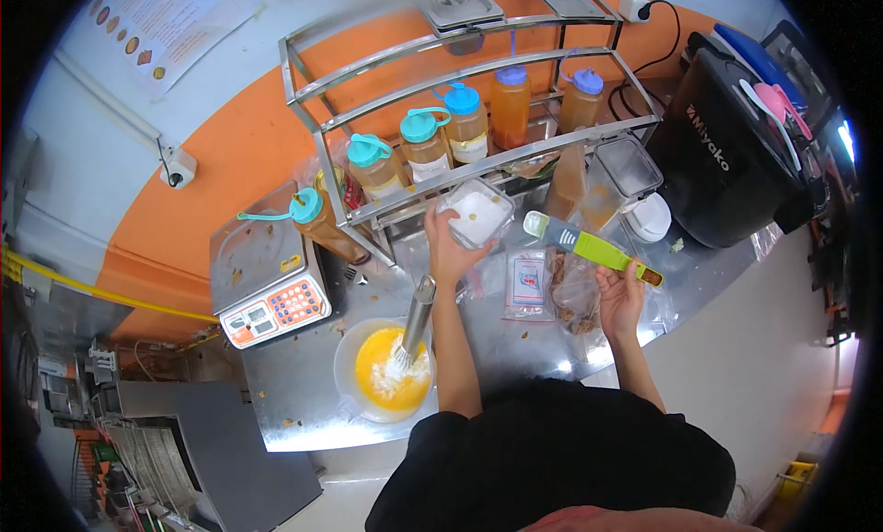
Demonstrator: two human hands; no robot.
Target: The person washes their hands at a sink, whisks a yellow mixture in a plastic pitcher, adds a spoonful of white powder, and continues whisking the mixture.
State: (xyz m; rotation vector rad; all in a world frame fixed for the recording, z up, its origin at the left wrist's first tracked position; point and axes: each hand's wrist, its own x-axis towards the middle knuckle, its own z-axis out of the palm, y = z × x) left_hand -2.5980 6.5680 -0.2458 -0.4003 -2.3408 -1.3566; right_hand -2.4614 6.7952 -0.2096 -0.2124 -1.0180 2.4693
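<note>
My left hand grips a clear plastic container of white powder, tilted so that its contents show, beside the metal rack. In my right hand is a green and grey measuring spoon; its scoop end points left towards the container and holds a little white stuff. Below and left of my left forearm stands a translucent bowl of yellow liquid with white powder on top. A metal whisk leans in that bowl, its wires down in the powder.
A digital scale stands at the left, and a steel rack with several squeeze bottles behind. Plastic bags and a printed packet lie before me. A black Miyako appliance stands right.
</note>
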